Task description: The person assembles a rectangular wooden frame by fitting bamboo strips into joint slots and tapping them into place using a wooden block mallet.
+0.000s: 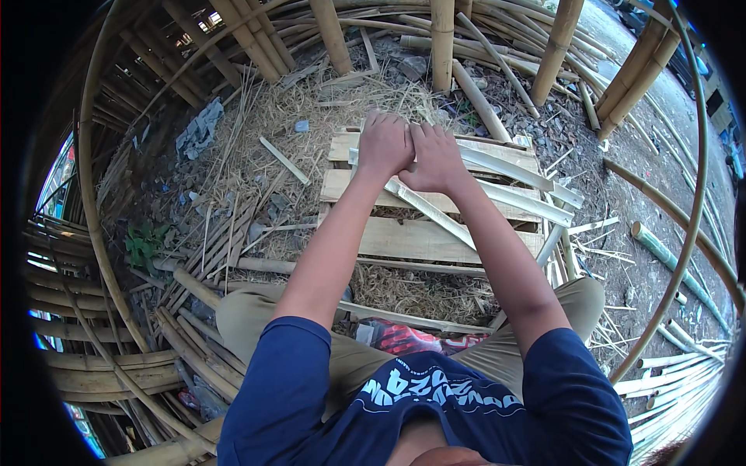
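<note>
My left hand (386,145) is closed in a fist above the far part of a low slatted wooden bench (412,238). Pressed against it is my right hand (434,158), its fingers curled down. Whatever lies within both grips is hidden from above. A pale split bamboo strip (435,213) runs slantwise across the slats, passing beneath my wrists. To the right of my right hand, more split strips (517,200) lie over the bench and jut past its right edge.
Upright bamboo poles (441,46) stand beyond the bench. Straw and shavings (311,116) litter the ground, with a grey cloth (200,130) at left. A greenish bamboo pole (676,268) and a pile of pale strips (676,388) lie at right. A curved bamboo hoop (702,147) arches nearby.
</note>
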The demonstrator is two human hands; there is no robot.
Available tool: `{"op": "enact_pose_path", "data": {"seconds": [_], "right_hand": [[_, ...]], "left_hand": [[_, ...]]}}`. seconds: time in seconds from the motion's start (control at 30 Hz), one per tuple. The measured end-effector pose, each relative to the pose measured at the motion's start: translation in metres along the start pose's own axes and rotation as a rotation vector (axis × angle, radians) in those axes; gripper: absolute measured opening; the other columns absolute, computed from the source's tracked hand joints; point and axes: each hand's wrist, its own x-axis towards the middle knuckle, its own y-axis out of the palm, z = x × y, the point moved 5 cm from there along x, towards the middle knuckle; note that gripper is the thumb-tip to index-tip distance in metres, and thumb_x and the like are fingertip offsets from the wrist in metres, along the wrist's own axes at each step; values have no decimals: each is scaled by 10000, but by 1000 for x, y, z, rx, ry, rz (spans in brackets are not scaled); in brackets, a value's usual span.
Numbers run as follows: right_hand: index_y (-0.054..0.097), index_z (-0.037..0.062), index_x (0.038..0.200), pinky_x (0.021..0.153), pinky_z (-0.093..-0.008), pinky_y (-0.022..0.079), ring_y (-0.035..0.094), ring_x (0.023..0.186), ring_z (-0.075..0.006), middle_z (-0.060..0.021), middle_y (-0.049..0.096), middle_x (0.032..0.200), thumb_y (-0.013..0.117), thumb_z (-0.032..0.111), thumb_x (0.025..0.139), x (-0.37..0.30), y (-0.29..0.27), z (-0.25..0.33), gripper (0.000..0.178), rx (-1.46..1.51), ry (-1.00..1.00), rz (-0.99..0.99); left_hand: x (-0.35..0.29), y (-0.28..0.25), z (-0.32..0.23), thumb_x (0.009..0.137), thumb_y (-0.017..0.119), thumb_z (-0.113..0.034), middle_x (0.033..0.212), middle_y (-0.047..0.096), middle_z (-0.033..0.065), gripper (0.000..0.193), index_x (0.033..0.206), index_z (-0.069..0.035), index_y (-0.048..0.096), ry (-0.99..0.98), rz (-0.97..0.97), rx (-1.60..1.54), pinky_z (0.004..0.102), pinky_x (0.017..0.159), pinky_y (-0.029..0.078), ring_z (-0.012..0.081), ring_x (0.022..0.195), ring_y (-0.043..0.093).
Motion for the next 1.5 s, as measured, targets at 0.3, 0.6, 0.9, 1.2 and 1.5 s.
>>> {"op": "enact_pose_path", "data": {"seconds": [0.3,0.6,0.9,1.2,1.5], "right_hand": [[615,-5,1036,817,-428,569,718,922,-341,-167,708,955,890,735,532,-18,-48,-21,936,-49,212,340],[718,-15,878,770,-424,577,732,888,-314,-158,740,934,728,898,610,24,-37,17,952,74,306,429],[746,-39,894,755,-416,596,759,769,-293,-187,738,777,797,728,705,7,17,62,791,296,277,775],[717,-40,1086,842,-425,593,743,992,-357,-238,745,1039,853,724,571,-12,3,74,930,194,183,598],[666,-18,1113,880,-459,578,749,949,-362,-206,753,968,894,695,569,-27,-9,113,926,88,239,441]], "left_hand": [[-22,-71,-22,965,534,-196,1209,675,190,341,1240,-60,683,47,-385,-63,431,1224,289,313,1203,627],[-141,-26,81,1089,526,-419,1209,695,84,470,1353,-43,626,-887,422,-1050,380,1001,518,189,1128,652],[-198,23,47,1102,474,-459,1107,688,25,492,1323,-49,631,-858,418,-1611,339,989,513,140,1082,650],[-215,0,38,943,665,-568,1203,698,122,710,1323,30,627,-528,361,-1565,366,974,550,203,1014,717],[-216,-12,30,993,687,-417,1146,713,20,543,1332,4,636,-471,154,-1603,307,953,542,135,1052,673]]}}
